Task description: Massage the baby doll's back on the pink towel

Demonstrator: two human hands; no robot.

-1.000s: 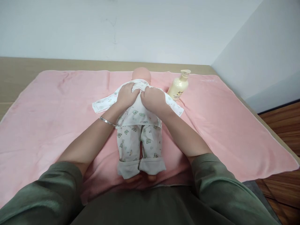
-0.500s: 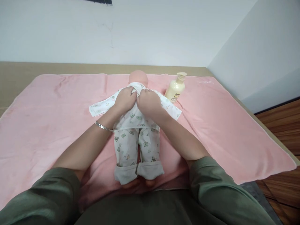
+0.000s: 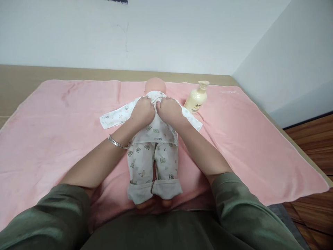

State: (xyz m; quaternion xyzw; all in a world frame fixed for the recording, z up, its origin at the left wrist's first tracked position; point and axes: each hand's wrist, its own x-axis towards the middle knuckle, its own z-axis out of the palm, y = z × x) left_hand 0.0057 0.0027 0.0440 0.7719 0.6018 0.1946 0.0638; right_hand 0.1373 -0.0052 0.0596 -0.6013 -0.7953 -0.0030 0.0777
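A baby doll [image 3: 155, 85] lies on a pink blanket, its head toward the wall, wearing a white printed shirt [image 3: 156, 133] and matching trousers [image 3: 142, 163] with folded cuffs. My left hand [image 3: 143, 111] has its fingers curled on the shirt's upper part, just below the neck. Beside it, my right hand [image 3: 170, 110] pinches the shirt on the other side of the middle. A small gap lies between the two hands. The shirt's sleeves spread out to both sides.
A cream pump bottle [image 3: 195, 100] stands near the doll's right-side sleeve. The pink blanket [image 3: 249, 139] covers most of the tabletop [image 3: 23, 78]. A white wall rises behind, and wooden panels [image 3: 312, 139] show at the right.
My hands have moved slightly apart at the shirt's neck area, and the fabric between them lies flatter. The view has shifted a little.
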